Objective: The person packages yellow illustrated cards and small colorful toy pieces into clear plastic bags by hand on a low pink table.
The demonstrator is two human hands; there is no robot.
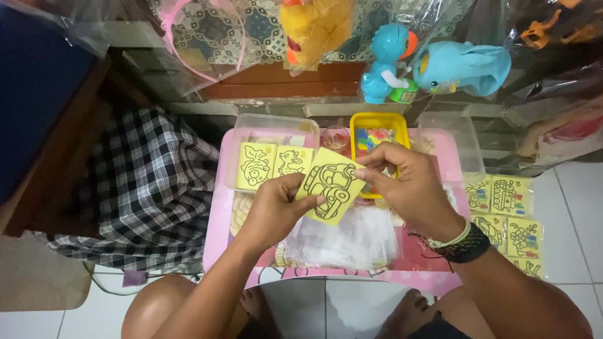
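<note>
Fingers (309, 199) of the left hand (273, 210) pinch the yellow card (330, 185) at its lower left edge; right hand (411, 188) fingers grip its upper right corner above the pink table (220, 213).

We sit on a white tiled floor (571, 207) with dark grout lines. A low pink desk (217, 226) stands before us. To its left a black-and-white checked cloth (147, 182) drapes over a dark wooden piece of furniture (56, 163). Beyond the desk runs a grey ledge (207, 108) under patterned fabric (220, 28). Clear plastic bags of toys (440, 63) hang above. Lighting is even and soft.
</note>
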